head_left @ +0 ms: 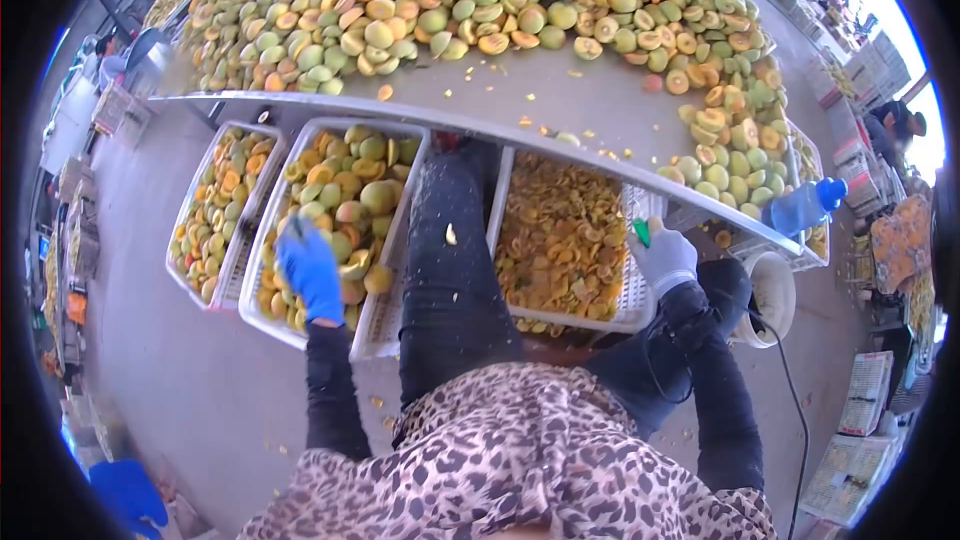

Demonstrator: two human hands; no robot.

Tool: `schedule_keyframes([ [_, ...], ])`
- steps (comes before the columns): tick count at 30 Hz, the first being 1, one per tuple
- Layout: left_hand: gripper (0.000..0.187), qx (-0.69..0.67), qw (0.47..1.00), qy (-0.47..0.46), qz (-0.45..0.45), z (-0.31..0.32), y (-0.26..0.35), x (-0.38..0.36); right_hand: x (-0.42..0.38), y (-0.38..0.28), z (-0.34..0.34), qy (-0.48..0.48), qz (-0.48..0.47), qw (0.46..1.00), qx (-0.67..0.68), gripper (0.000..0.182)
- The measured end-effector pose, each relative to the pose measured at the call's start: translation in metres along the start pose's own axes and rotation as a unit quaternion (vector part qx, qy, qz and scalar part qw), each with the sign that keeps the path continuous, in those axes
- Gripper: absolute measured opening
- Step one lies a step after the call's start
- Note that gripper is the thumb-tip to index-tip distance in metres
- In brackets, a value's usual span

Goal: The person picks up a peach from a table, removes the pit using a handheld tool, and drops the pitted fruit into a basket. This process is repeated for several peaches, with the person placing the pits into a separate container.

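My left hand [310, 270], in a blue glove, is over a white crate [262, 312] of whole and cut yellow-green fruit [345, 190] that looks like peaches. Motion blurs its fingers, and a dark patch shows at the tips; I cannot tell whether they grip anything. In a pale glove, my right hand [668, 258] is closed round a small tool with a green handle [641, 231]. It is beside the right wall of another white crate [638, 285], which holds orange-yellow fruit pieces and scraps [560, 240].
A metal table [590, 100] ahead carries a large heap of halved fruit [400, 10]. On its right edge lies a blue-capped bottle [800, 207]. A third fruit crate [185, 275] stands left, a white bucket [775, 290] right. A black cable [795, 400] runs down nearby.
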State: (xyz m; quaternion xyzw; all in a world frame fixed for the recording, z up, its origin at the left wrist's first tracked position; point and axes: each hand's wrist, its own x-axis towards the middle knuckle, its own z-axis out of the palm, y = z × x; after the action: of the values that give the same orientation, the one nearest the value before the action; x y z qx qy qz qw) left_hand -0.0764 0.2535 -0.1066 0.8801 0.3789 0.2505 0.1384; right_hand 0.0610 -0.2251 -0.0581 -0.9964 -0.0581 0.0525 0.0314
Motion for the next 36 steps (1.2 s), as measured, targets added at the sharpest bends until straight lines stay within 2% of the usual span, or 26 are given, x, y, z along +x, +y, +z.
schedule_keyframes([
  [1,0.048,0.091,0.995,0.006,-0.041,0.002,-0.017,-0.007,0.005,-0.007,-0.01,0.005,0.003,1.0,-0.003,0.039],
  [3,0.049,0.103,0.994,0.03,-0.022,0.024,-0.057,-0.02,0.027,-0.019,-0.027,0.13,-0.037,0.985,0.109,0.033],
  [5,0.051,0.249,0.968,0.032,0.016,0.044,-0.079,-0.031,0.074,-0.025,-0.044,0.167,-0.075,0.975,0.123,0.032],
  [6,0.051,0.245,0.969,0.029,0.016,0.046,-0.075,-0.031,0.1,-0.032,-0.053,0.186,-0.082,0.971,0.127,0.032],
  [9,0.052,0.264,0.963,0.005,-0.044,0.034,-0.049,-0.033,0.191,-0.051,-0.069,0.156,-0.073,0.98,0.099,0.039],
  [11,0.051,0.209,0.974,0.014,-0.084,0.023,-0.034,-0.032,0.253,-0.063,-0.064,0.157,-0.08,0.98,0.088,0.041],
  [12,0.051,0.208,0.974,0.014,-0.085,0.016,-0.026,-0.029,0.281,-0.072,-0.062,0.125,-0.06,0.988,0.065,0.043],
  [14,0.048,0.101,0.992,0.076,0.003,0.002,-0.007,-0.023,0.328,-0.085,-0.054,0.09,-0.041,0.994,0.043,0.045],
  [15,0.048,0.102,0.992,0.076,0.001,0.002,0.006,-0.019,0.347,-0.092,-0.051,0.071,-0.041,0.996,0.024,0.048],
  [16,0.045,-0.107,0.992,0.055,-0.033,0.004,0.021,-0.016,0.361,-0.096,-0.044,0.052,-0.04,0.998,0.006,0.05],
  [17,0.043,-0.311,0.948,0.03,-0.065,0.003,0.039,-0.013,0.37,-0.1,-0.034,0.05,-0.039,0.998,0.007,0.05],
  [18,0.038,-0.344,0.936,-0.008,-0.067,-0.005,0.066,-0.006,0.377,-0.102,-0.023,0.031,-0.033,0.999,-0.027,0.05],
  [20,0.033,-0.505,0.851,-0.106,-0.099,-0.018,0.119,0.009,0.369,-0.107,-0.018,0.032,-0.051,0.997,-0.048,0.051],
  [21,0.036,-0.377,0.915,-0.12,0.076,-0.017,0.136,0.017,0.354,-0.115,-0.028,-0.023,-0.08,0.996,-0.022,0.044],
  [22,0.039,-0.229,0.932,-0.13,0.248,-0.015,0.152,0.024,0.331,-0.124,-0.04,-0.079,-0.109,0.991,0.004,0.039],
  [23,0.037,-0.609,0.755,-0.24,0.02,-0.009,0.18,0.024,0.299,-0.134,-0.049,-0.035,-0.156,0.986,0.053,0.039],
  [24,0.037,-0.843,0.398,-0.292,-0.213,-0.003,0.206,0.02,0.26,-0.144,-0.056,0.01,-0.201,0.974,0.102,0.039],
  [25,0.039,-0.847,0.322,-0.335,-0.257,0.018,0.212,0.012,0.225,-0.151,-0.058,0.053,-0.254,0.955,0.145,0.042],
  [26,0.038,-0.82,0.382,-0.369,-0.214,0.024,0.237,0.006,0.191,-0.155,-0.057,0.064,-0.293,0.935,0.19,0.043],
  [27,0.038,-0.822,0.379,-0.376,-0.201,0.031,0.243,-0.001,0.148,-0.162,-0.073,0.092,-0.336,0.92,0.181,0.046],
  [29,0.035,-0.811,0.357,-0.389,-0.251,0.043,0.262,-0.014,0.091,-0.161,-0.078,0.105,-0.315,0.928,0.17,0.052],
  [31,0.036,-0.82,0.357,-0.373,-0.247,0.017,0.282,-0.025,0.063,-0.149,-0.079,0.184,-0.308,0.888,0.289,0.047],
  [32,0.036,-0.838,0.339,-0.369,-0.217,0.019,0.282,-0.029,0.055,-0.141,-0.083,0.188,-0.311,0.885,0.29,0.047],
  [34,0.036,-0.853,0.29,-0.382,-0.206,0.02,0.274,-0.036,0.029,-0.12,-0.088,0.254,-0.235,0.889,0.299,0.036],
  [35,0.046,-0.847,0.372,-0.36,-0.12,0.019,0.269,-0.042,0.013,-0.116,-0.09,0.227,-0.21,0.887,0.343,0.025],
  [36,0.047,-0.806,0.478,-0.342,-0.076,0.016,0.275,-0.046,0.001,-0.112,-0.092,0.189,-0.218,0.894,0.344,0.025],
])
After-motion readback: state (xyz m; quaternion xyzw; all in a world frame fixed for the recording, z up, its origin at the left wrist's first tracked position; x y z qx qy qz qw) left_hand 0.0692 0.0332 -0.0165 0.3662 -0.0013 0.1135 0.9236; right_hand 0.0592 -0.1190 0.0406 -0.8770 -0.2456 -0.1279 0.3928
